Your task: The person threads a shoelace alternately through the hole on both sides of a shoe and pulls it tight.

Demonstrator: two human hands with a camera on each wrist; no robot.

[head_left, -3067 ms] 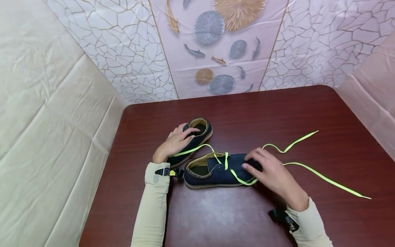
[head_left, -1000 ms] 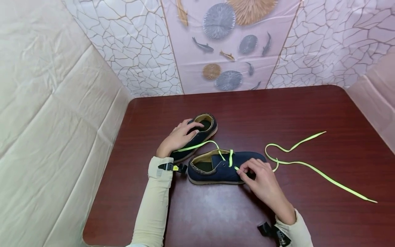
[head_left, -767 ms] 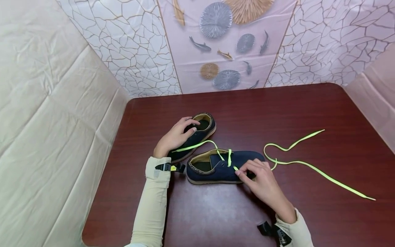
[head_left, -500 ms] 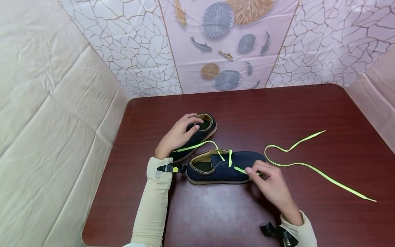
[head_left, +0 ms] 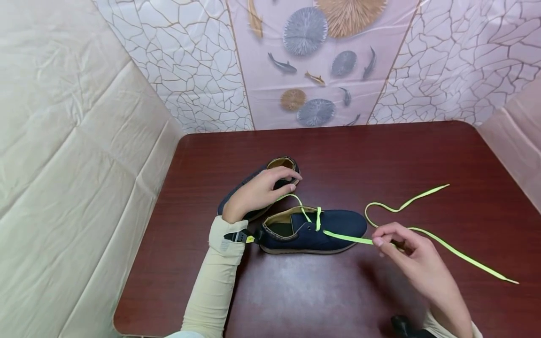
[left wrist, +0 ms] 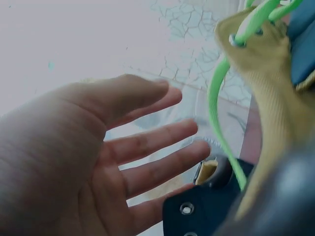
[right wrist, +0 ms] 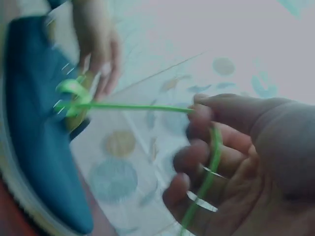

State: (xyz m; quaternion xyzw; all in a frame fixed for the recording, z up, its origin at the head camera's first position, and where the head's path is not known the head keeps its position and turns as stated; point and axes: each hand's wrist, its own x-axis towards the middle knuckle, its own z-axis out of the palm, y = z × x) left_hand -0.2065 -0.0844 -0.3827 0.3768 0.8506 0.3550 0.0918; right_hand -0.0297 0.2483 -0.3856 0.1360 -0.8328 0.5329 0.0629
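Observation:
A navy shoe (head_left: 344, 223) lies on its sole, toe to the right, with a neon-yellow lace (head_left: 346, 238) through some of its eyelets. My right hand (head_left: 422, 263) pinches that lace between thumb and fingertips, right of the toe. The stretch from eyelet to fingers is pulled straight, and in the right wrist view the rest of the lace trails down across the palm. Over a second navy shoe (head_left: 234, 193), farther back, hovers my left hand (head_left: 262, 191), hiding much of it. Its fingers (left wrist: 162, 135) are spread and hold nothing in the left wrist view.
A loose lace part (head_left: 460, 256) curves across the brown table (head_left: 313, 300) on the right, with one tip toward the back. A shorter lace end (head_left: 291, 196) arches between the two shoes. Patterned cloth (head_left: 313, 94) hangs behind the table.
My right hand has come from the near shoe's toe to its eyelets, taken the lace, and drawn it out to the right. My left hand has shifted rightward off the far shoe's opening.

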